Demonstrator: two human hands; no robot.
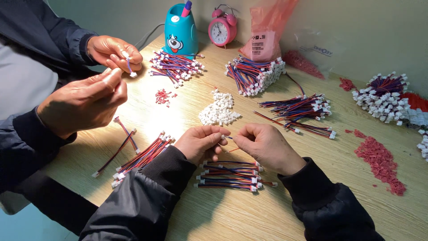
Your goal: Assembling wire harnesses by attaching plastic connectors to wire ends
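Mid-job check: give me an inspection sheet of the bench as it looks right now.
Surface: wooden table, brightly lit near the left.
Job's things: short red-and-blue wire pinched between left hand and right hand; wire bundle just below them.
Clutter: white connector pile, red bits, further wire bundles.
Grippers: both hands closed on the wire.
Cables: grey cord behind the blue holder.
Surroundings: co-worker's hands at left working another wire; blue pen holder, pink alarm clock, pink bag.
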